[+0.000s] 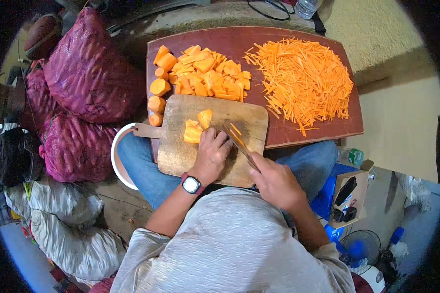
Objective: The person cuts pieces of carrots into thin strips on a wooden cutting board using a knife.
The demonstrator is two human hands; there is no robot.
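A wooden cutting board lies across my lap and the near edge of a dark red low table. My left hand, a watch on its wrist, is bent over the board, fingers pressed down beside orange vegetable slices; what is under its fingertips is hidden. My right hand grips the handle of a knife, whose blade points up and left, just right of my left fingers. Thin orange strips lie by the blade. Orange chunks and a heap of shreds rest on the table.
Purple mesh sacks stand at the left, with white sacks below them. A white tub sits by my left knee. At the right are a cardboard box and a fan. A bottle is at the top.
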